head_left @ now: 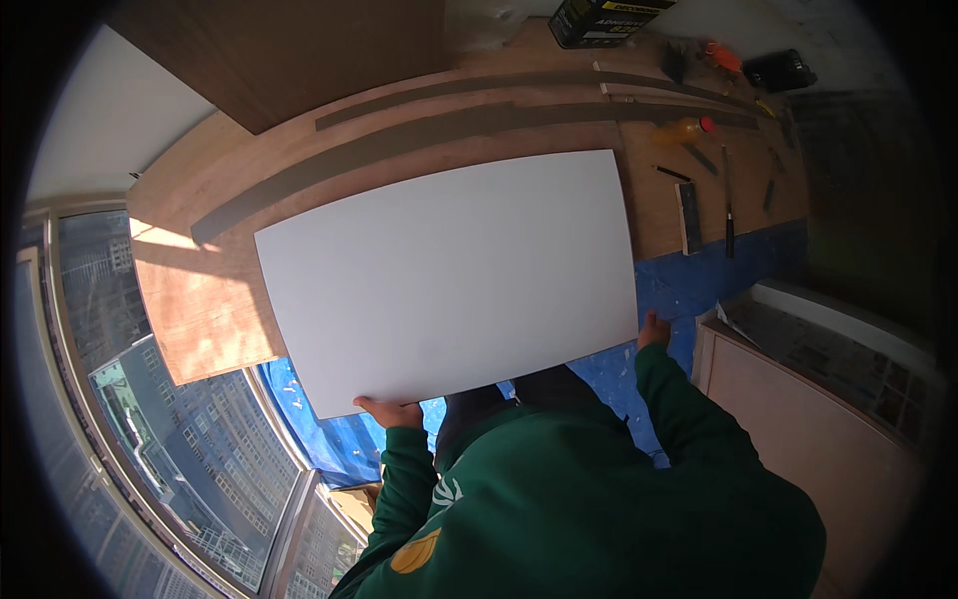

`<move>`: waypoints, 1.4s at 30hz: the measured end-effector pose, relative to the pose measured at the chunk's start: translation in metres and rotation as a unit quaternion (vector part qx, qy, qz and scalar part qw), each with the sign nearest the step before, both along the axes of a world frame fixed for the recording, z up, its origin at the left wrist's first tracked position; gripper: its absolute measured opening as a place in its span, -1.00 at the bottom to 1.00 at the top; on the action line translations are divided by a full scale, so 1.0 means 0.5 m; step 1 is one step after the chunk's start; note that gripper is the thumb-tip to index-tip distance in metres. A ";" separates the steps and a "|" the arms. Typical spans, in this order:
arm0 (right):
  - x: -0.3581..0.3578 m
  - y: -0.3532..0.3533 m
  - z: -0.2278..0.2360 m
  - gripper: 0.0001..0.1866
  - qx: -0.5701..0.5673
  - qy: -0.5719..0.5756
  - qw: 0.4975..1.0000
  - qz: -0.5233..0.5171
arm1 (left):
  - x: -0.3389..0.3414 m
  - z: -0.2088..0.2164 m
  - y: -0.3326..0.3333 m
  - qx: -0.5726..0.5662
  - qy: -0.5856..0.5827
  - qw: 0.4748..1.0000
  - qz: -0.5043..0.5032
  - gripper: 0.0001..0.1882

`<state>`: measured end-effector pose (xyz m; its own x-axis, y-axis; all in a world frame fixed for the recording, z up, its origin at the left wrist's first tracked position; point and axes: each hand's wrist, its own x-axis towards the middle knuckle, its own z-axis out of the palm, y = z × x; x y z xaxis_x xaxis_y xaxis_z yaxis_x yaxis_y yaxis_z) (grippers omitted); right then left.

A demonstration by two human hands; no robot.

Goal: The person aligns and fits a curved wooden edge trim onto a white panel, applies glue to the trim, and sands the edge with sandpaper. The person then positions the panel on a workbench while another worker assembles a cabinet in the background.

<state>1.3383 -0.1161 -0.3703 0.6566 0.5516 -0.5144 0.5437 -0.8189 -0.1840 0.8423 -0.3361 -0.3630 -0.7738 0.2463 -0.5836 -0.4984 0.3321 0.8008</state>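
Note:
A large white rectangular board [449, 280] fills the middle of the view, partly over the wooden worktop and jutting over its near edge. My left hand [391, 412] grips its near edge toward the left corner, thumb on top and the other fingers hidden beneath. At the near right corner, my right hand [654, 331] holds the right edge, its fingers mostly behind the board. Both arms wear green sleeves.
Long brown strips [379, 155] lie on the plywood worktop [200, 309] behind the board. To the right are a bottle with a red cap [689, 130], a sanding block [689, 218] and a dark-handled tool [729, 235]. A can [604, 22] stands behind; windows [210, 449] are at left.

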 end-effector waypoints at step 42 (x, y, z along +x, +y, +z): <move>0.003 -0.005 -0.014 -0.49 0.100 0.501 0.819 -0.261 | 0.159 0.154 0.221 -0.011 0.183 0.772 -0.608 -0.59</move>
<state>1.3396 -0.1188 -0.3772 0.1328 0.4688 -0.8733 -0.3766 -0.7911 -0.4819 0.9217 -0.2254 -0.2863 -0.0919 0.9141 -0.3949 0.4516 0.3917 0.8017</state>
